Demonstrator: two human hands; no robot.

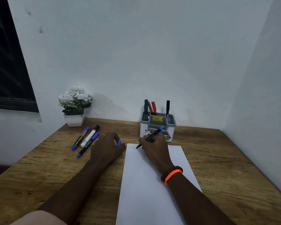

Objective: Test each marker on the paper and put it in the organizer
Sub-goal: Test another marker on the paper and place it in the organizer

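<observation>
Table (217, 159) is carrying everything within reach. Paper (152, 184) is lying lengthwise under the right forearm, so the arm is likely pinning it. Organizer (157, 127) is standing just beyond the paper's far edge, four markers already upright in it. Three untested markers (86, 139) are waiting at left. Right hand (154, 146) is gripping a marker (151, 136), tip on the paper's top-left corner. Left hand (107, 146) is pinching its blue cap (119, 142), ready for recapping.

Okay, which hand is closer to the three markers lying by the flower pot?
Left. The left hand lies right beside the markers; the right hand writes on the paper.
</observation>
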